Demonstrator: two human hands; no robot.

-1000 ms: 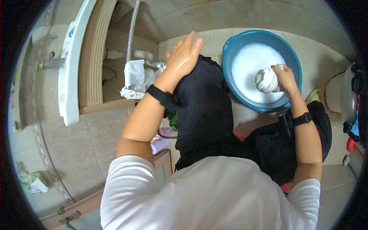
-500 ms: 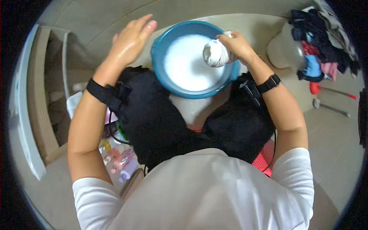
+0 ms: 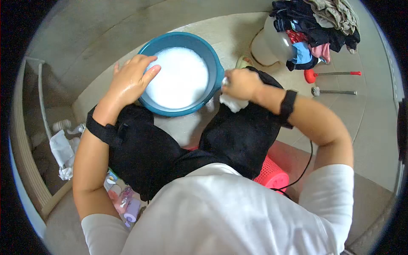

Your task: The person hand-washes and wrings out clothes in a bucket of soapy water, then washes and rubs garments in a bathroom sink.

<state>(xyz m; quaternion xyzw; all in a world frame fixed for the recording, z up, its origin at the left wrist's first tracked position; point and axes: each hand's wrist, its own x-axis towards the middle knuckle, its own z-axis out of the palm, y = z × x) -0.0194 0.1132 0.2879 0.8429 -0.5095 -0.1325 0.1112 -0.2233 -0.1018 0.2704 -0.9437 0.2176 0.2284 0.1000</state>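
A teal basin [image 3: 144, 49] of white, sudsy water [image 3: 176, 80] stands on the floor in front of my knees. Over its left rim hovers my left hand [image 3: 131, 80], wet, with fingers spread and nothing held. Just outside the basin's right side, my right hand [image 3: 244, 85] grips a bunched white cloth [image 3: 233, 103] above my right thigh. Part of the cloth hangs below the fist and a bit pokes out at its top; its kind of garment does not show.
At the upper right, a pile of clothes [image 3: 316, 29] lies on and beside a whitish rounded container [image 3: 272, 44]. A red plunger [image 3: 311, 76] and a brush [image 3: 316, 91] lie near it. A pink perforated basket [image 3: 272, 173] is behind my right leg; bottles [image 3: 132, 210] stand left.
My right hand has carried the white cloth from above the water to outside the basin's right rim. My left hand has come closer over the left rim. The camera view has shifted.
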